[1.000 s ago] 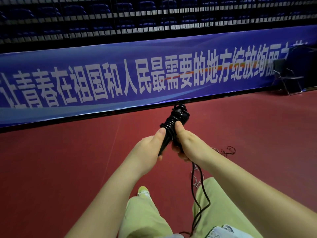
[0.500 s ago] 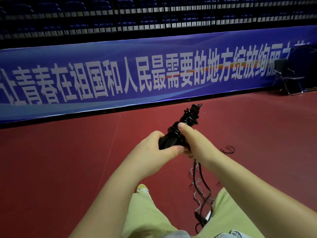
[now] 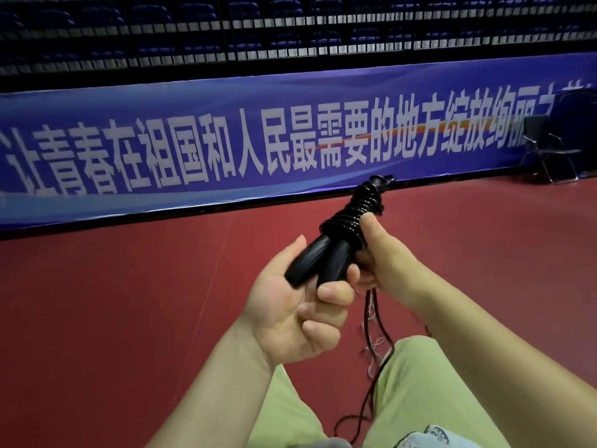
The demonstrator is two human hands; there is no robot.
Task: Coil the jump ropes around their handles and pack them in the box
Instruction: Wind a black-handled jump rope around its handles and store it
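The black jump rope (image 3: pixel 347 227), its cord coiled round the paired handles, sits in front of me above my knees. My left hand (image 3: pixel 300 305) grips the handle ends, my right hand (image 3: pixel 384 253) clasps the coils, loose cord (image 3: pixel 376 334) dangling over the red floor (image 3: pixel 113 318).

Dim, even indoor light; soft blur throughout, wide-angle bending at edges.

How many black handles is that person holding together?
2. The two smooth black jump-rope handles sit side by side: one rests in the left hand, the other nearer the right hand, which grips the coiled black rope.
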